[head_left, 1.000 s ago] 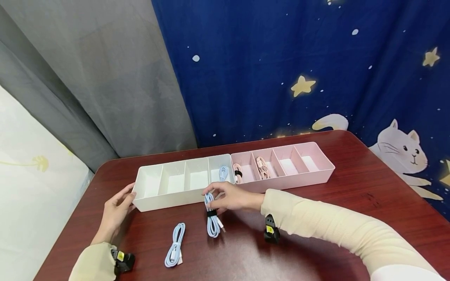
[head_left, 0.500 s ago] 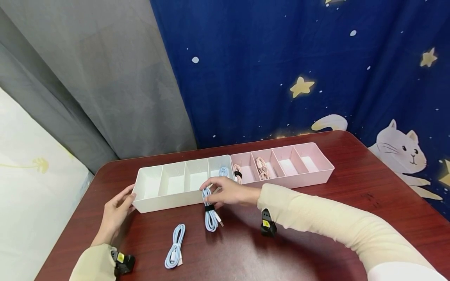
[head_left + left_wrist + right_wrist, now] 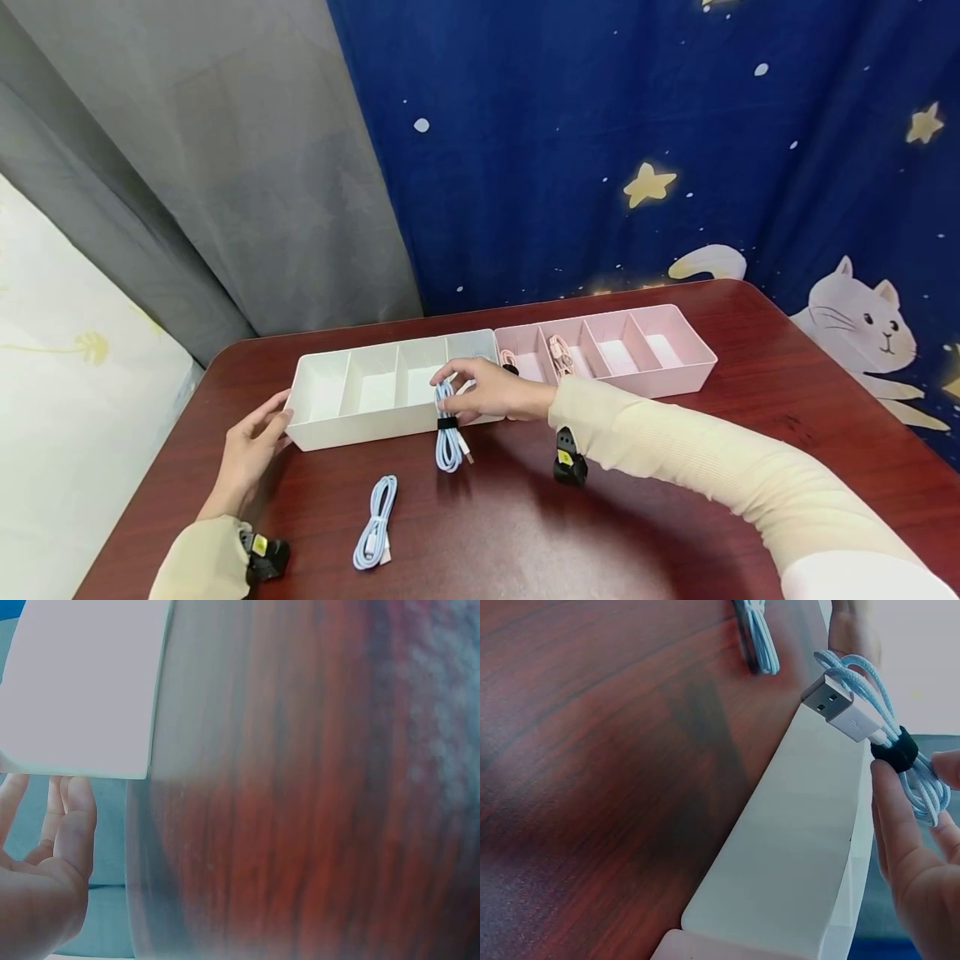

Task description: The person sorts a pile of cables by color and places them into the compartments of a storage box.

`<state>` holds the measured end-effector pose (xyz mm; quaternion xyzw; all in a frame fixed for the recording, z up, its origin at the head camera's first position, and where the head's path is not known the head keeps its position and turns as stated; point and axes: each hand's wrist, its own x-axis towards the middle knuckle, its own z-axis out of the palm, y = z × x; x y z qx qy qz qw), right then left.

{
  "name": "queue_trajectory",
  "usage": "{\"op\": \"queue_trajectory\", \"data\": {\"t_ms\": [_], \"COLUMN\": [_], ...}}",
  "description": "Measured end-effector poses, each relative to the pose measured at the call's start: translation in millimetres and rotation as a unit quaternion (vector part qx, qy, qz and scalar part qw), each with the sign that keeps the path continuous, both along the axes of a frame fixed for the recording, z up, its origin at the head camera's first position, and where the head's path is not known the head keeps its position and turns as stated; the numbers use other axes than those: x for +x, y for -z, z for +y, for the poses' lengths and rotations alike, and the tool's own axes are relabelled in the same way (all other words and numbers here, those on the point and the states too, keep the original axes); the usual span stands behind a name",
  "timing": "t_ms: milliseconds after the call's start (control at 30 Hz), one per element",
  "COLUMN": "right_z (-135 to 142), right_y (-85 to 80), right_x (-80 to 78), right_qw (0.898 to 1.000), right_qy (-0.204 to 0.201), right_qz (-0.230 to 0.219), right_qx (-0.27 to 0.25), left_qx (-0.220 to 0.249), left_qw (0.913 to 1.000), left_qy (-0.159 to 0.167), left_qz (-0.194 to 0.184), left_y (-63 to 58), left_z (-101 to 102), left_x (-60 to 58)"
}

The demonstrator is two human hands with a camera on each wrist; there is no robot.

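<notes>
My right hand [image 3: 487, 390] pinches a coiled light-blue USB cable [image 3: 448, 446] with a black strap around it. The cable hangs at the front wall of the white divided box [image 3: 360, 429], and its metal USB plug [image 3: 829, 697] shows in the right wrist view. At the box's left end, my left hand [image 3: 251, 442] touches the end wall with its fingertips [image 3: 81, 791]. A second light-blue cable [image 3: 375, 525], coiled with a white tie, lies on the table in front of the box. My right hand hides most of the box's rightmost compartment.
A pink divided box [image 3: 660, 382] stands against the white box's right end. Its two left compartments hold pink cables [image 3: 560, 354]. Both boxes stand on the dark red table [image 3: 300, 517], with a blue curtain [image 3: 525, 167] and a grey curtain [image 3: 315, 208] behind.
My right hand has risen with the strapped blue cable and moved farther back toward the white box. My left hand stays at the box's end, and the other blue cable lies where it was.
</notes>
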<state>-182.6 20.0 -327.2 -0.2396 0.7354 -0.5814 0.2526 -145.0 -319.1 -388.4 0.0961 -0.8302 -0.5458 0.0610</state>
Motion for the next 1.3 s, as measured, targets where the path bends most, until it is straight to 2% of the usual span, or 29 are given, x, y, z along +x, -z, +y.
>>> {"op": "queue_trajectory", "data": {"t_ms": [267, 633, 1067, 1300], "right_z": [-3, -9, -22, -26], "right_y": [-5.3, -18.5, -27.3, -27.2], "right_x": [-6.9, -21.7, -28.6, -32.1], "right_qw": [1.0, 0.998, 0.999, 0.998], "right_qy": [-0.002, -0.003, -0.007, -0.003], "right_qz": [0.017, 0.034, 0.03, 0.035], "right_qx": [0.002, 0.047, 0.044, 0.051], "left_qx": [-0.007, -0.006, 0.003, 0.006], "left_qw": [1.0, 1.0, 1.0, 0.9999], "left_qy": [0.002, -0.001, -0.002, 0.01], "left_qz": [-0.001, -0.002, -0.003, 0.009], "left_y": [1.3, 0.4, 1.7, 2.6], "left_z": [-2, -3, -3, -3], "left_x": [-0.8, -1.1, -1.4, -1.2]}}
